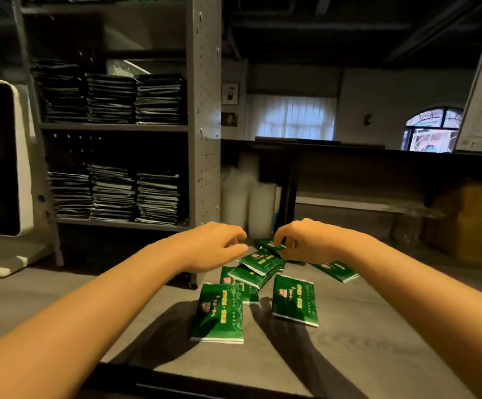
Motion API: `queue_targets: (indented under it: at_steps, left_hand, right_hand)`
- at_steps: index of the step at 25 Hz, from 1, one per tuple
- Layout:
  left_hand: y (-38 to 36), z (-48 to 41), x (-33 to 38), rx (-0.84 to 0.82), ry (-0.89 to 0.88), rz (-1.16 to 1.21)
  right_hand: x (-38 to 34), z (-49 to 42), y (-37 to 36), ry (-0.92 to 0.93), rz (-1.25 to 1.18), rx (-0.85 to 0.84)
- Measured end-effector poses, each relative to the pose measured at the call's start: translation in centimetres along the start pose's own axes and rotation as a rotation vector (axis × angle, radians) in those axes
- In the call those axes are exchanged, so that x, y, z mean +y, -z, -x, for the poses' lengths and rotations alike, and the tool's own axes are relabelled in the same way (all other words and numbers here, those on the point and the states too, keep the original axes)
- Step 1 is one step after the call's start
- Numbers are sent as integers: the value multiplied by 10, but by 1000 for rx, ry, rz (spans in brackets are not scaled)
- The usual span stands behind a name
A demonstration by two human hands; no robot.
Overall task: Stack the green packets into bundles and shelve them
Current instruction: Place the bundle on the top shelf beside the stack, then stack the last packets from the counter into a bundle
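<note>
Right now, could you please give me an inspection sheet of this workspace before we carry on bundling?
Surface: grey table, matte, hand shadows across it.
Job's things: green packets lie loose and overlapping; one packet nearest, another beside it, one off to the right. No tidy bundle on the table.
Shelving: grey shelf unit already holds stacked bundles on two levels.
Clutter: white machine at left; white cups behind the table.
Hands: left hand hovers over the pile, empty; right hand has its fingers on the far packet.
Cables: nothing seen.
Surroundings: dark bench, curtained window.
</note>
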State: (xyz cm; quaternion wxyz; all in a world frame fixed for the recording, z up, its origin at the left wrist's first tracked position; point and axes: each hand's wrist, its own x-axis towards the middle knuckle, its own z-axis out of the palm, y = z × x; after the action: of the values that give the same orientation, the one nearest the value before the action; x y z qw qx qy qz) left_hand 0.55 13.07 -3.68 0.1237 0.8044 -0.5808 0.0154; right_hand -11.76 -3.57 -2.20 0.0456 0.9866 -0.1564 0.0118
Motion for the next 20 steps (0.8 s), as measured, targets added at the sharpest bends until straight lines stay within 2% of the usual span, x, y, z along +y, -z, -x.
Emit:
queue_targets:
  at_steps: [6, 10, 13, 18, 20]
  left_hand:
    - [-80, -19, 12, -157, -1, -20]
    - [-119, -41, 23, -161, -26, -106]
    - [-130, -65, 27, -205, -26, -156]
    - [-118, -106, 30, -451, 8, -134]
    - [-117, -115, 29, -459, 18, -132]
  right_hand:
    - [29, 7, -70, -80, -79, -142]
    - [44, 2, -95, -151, -163, -208]
    - [58, -6, -97, -183, -226, -281]
    - [80, -20, -99, -191, -283, -342]
    - [84, -23, -102, -183, -329, -336]
